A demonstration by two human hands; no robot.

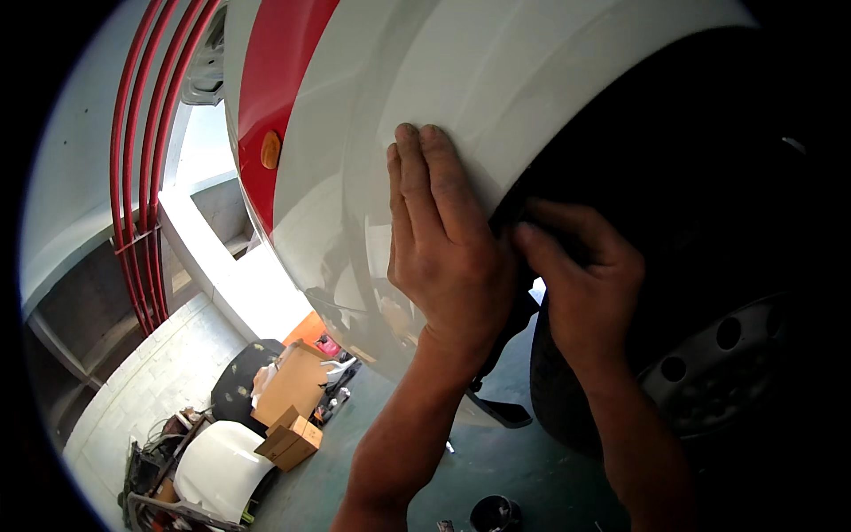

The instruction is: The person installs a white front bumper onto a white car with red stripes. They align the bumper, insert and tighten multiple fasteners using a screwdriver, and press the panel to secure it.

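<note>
Got the left grip (452,257) laid flat and unclenched on the white body panel (355,168), with three fingertips (432,137) in view and a hidden thumb. Got the right grip (581,275) curled just beside, at the panel's dark wheel-arch edge (554,139); can't tell if grasping anything. Can only half make out one wheel (700,381). Farther out: one orange lamp (271,151), four red pipes (129,133).

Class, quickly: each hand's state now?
Left hand: open, resting on white panel.
Right hand: curled at the wheel arch; held item, if any, unclear.
</note>
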